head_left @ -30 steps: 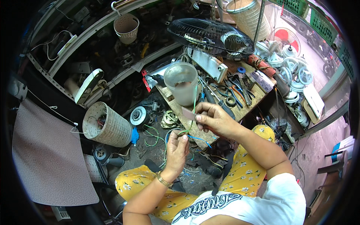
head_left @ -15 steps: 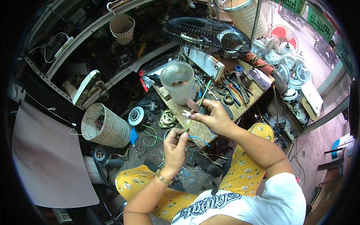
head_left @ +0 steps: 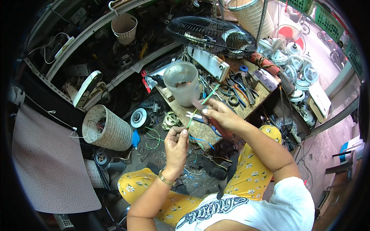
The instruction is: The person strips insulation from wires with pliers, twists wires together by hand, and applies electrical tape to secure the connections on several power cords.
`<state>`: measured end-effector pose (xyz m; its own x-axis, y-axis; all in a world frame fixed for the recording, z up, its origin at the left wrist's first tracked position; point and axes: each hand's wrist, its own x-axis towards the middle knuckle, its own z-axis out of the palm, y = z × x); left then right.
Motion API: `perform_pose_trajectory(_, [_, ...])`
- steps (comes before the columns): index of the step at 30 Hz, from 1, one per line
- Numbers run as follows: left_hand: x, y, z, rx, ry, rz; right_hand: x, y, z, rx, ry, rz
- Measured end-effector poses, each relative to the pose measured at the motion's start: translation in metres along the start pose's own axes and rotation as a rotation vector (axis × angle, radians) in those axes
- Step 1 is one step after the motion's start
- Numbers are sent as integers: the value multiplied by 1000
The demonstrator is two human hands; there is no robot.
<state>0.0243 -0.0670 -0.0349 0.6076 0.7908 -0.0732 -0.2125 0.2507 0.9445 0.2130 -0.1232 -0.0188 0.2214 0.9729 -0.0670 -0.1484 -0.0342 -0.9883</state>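
A thin green wire (head_left: 191, 118) runs up and to the right between my hands. My left hand (head_left: 177, 143) pinches its lower end between thumb and fingertips. My right hand (head_left: 220, 114) is closed round a knife-like tool with a short, broad, brownish blade (head_left: 198, 104) and what looks like a red handle (head_left: 220, 130). The blade lies against or very near the wire; motion blur hides which. Past the blade, the wire's free end reaches toward the hand tools. A pale, pointed pair of tips (head_left: 194, 115), kind unclear, shows by the wire.
A wooden bench (head_left: 178, 113) holds a translucent bucket (head_left: 181, 81), several pliers (head_left: 242, 90), tape (head_left: 233, 101) and a black fan guard (head_left: 214, 34). Blue wire (head_left: 202, 142) lies below my hands. A woven bin (head_left: 108, 129) and a green wire coil (head_left: 154, 138) are left.
My right hand has turned and shifted slightly, bringing the red handle into view beneath it. My left hand has moved a little left and up, still pinching the wire.
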Motion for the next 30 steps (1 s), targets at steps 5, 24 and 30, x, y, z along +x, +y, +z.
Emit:
perform_pose_trajectory(5, [7,-9,-2,89,54,154,-10,2,23,-31,-233,6])
perform_pose_trajectory(24, [7,-14,1,102,-23,310,-12,-1,29,-99,-289,-100])
perform_pose_trajectory(30, [7,-13,1,116,-19,284,-11,5,30,-83,-257,-150])
